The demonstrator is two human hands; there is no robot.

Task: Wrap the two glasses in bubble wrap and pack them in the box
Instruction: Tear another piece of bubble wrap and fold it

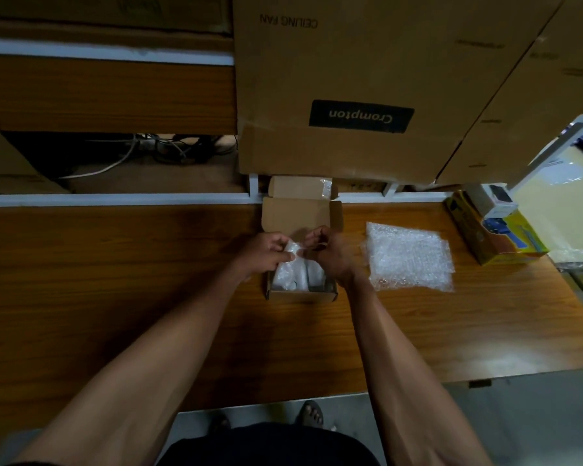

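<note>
A small open cardboard box (300, 295) stands on the wooden table, its lid flap (295, 213) raised at the far side. Inside lie bubble-wrapped bundles (292, 275), white and crumpled; the glass within cannot be made out. My left hand (266, 252) pinches the top of the wrap over the box's left part. My right hand (327, 252) hovers over the right part with its fingers curled, touching the wrap's edge. A spare stack of bubble wrap sheets (408, 257) lies flat to the right of the box.
Large brown cartons (350, 79) are stacked right behind the table. A yellow and blue product box (495, 237) with a small white box (495, 200) on it sits at the table's right end. Cables (169, 149) lie on a lower shelf at the back left.
</note>
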